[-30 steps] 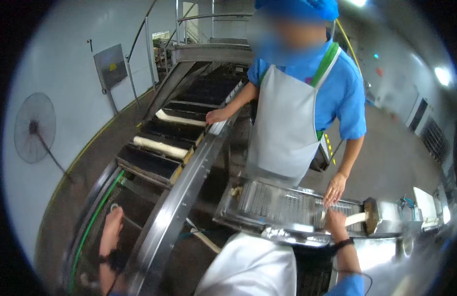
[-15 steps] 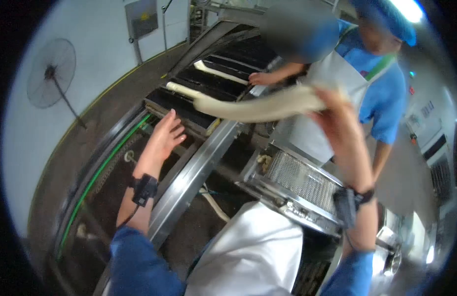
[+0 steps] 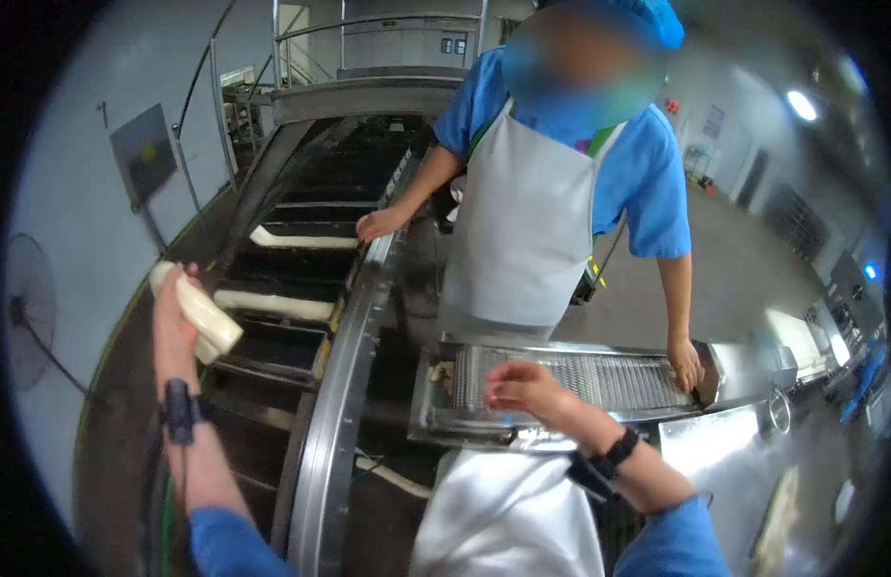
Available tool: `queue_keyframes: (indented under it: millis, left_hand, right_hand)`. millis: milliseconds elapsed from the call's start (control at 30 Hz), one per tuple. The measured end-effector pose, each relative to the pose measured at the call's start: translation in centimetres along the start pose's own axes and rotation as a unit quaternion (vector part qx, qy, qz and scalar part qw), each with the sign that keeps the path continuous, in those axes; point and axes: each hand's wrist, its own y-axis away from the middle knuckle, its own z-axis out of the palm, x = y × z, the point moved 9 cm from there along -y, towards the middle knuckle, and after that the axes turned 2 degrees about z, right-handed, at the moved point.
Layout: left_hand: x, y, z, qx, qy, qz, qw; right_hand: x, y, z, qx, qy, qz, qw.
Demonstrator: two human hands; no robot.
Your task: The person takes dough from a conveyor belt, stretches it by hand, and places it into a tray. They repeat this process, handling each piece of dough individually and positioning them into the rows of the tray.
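Dough (image 3: 211, 319): in your left hand (image 3: 176, 322), by the left ends of the trays (image 3: 277, 343) | Handling: likely light, soft, easily dented; cradle mid-length | Left: closed round dough, forearm raised | Right hand (image 3: 527, 389): fingers loosely curled, seemingly holding nothing, above mesh belt (image 3: 618, 383)

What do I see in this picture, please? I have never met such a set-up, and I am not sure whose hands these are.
There is no robot here. A camera on a person's head looks forward and down, so the two lower arms are the wearer's. The left hand holds a pale strip. The right hand, seemingly empty, is above a mesh belt. At left, a nearer strip and a farther strip lie across a row of dark trays. The person opposite, in a white apron, is a co-worker.
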Motion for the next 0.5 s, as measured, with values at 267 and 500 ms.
queue_keyframes:
  millis: [267, 500]
  left_hand:
    - [-2.7, -1.6, 4.5, -0.091, -0.005, 0.061, 0.994]
    - [-16.2, 2.8, -3.0, -0.116, -0.657, 0.150, 0.729]
  right_hand:
    - [5.0, 2.4, -9.0, 0.109, -0.035, 0.039, 0.993]
    - [5.5, 4.8, -10.0, 0.106, -0.056, 0.031, 0.992]
